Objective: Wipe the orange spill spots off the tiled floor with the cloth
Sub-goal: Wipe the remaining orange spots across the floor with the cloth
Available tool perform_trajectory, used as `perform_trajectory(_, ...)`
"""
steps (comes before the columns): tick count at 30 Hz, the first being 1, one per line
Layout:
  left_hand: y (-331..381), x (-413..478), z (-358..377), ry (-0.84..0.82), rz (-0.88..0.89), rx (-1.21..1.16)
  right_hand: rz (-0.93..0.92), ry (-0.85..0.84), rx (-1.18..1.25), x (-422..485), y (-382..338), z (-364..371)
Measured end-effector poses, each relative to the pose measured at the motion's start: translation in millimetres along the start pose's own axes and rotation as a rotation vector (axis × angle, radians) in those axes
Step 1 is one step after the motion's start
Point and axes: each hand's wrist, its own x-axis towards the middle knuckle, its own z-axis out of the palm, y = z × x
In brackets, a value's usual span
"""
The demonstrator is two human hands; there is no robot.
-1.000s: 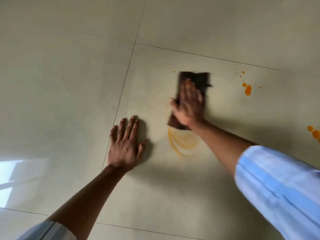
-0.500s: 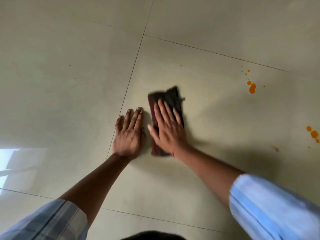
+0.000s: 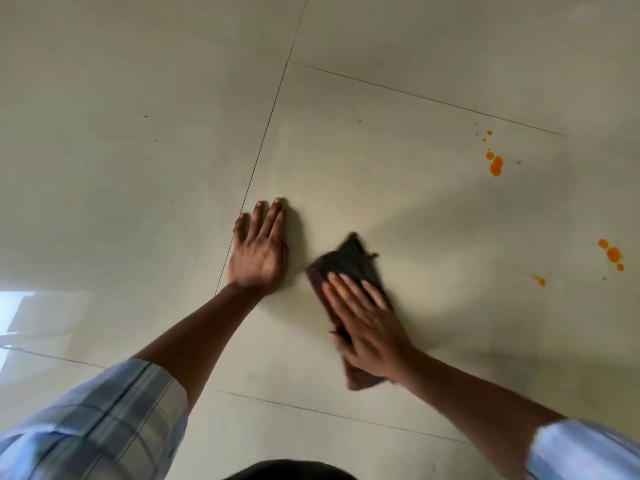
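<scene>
A dark brown folded cloth (image 3: 349, 265) lies flat on the beige tiled floor (image 3: 138, 168). My right hand (image 3: 367, 323) presses down on its near half with fingers spread, hiding that part. Just left of the cloth, my left hand (image 3: 258, 252) rests palm-down on the tile, fingers extended, holding nothing. Orange spill spots (image 3: 496, 165) sit far right of the cloth. A second cluster of orange drops (image 3: 613, 254) lies near the right edge, with a small orange smear (image 3: 539, 280) beside it. One tiny orange dot (image 3: 360, 120) lies farther up the tile.
Thin grout lines (image 3: 266, 133) cross the floor left of and beyond my hands. A bright window reflection (image 3: 14, 317) shows on the tile at the left edge. Both my forearms wear rolled pale blue checked sleeves (image 3: 114, 420).
My right hand dragged the cloth from the far middle of the tile down toward me, then right. The orange arc smear seen earlier near my left hand is gone. The left hand stayed planted.
</scene>
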Motion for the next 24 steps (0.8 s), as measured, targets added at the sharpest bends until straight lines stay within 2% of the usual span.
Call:
perform_trajectory(1,0,-1,0,-0.005,-0.007,-0.003,0.0,0.013,-0.016,-12,19,0)
perform_trajectory(3,-2,-2,1,-0.004,-0.014,-0.01,0.177,0.06,-0.038,16,42,-9)
perform_trajectory(5,-3,0,3,-0.003,-0.009,-0.031,0.411,0.113,-0.004,78,29,-17)
perform_trajectory(6,-3,3,3,-0.005,-0.005,-0.058,0.413,0.101,0.005,98,10,-16)
perform_trajectory(8,-11,-3,0,0.009,-0.024,-0.101,0.217,0.08,0.005,90,-33,-2)
perform_trajectory(10,-25,-24,-3,0.026,-0.061,-0.062,0.041,0.016,0.004,27,-46,11)
perform_trajectory(11,-31,-38,-4,0.021,-0.077,-0.054,0.001,-0.019,0.007,-6,-40,10)
perform_trajectory(13,-38,-65,-4,0.01,-0.109,-0.063,-0.007,0.015,-0.005,-32,-10,5)
perform_trajectory(14,-39,-72,-2,0.007,-0.12,-0.055,0.059,0.022,-0.013,-24,3,2)
perform_trajectory(17,-40,-69,7,0.016,-0.136,-0.01,0.416,0.097,0.018,47,1,-10)
perform_trajectory(18,-41,-67,8,0.014,-0.13,-0.001,0.427,0.094,0.038,62,-13,-8)
perform_trajectory(19,-40,-67,9,0.007,-0.124,0.003,0.352,0.077,0.057,64,-30,-4)
perform_trajectory(22,-41,-69,6,-0.02,-0.125,-0.003,-0.057,-0.034,0.014,7,-40,9)
perform_trajectory(24,-36,-67,5,-0.037,-0.143,-0.018,-0.118,-0.012,-0.029,-23,0,4)
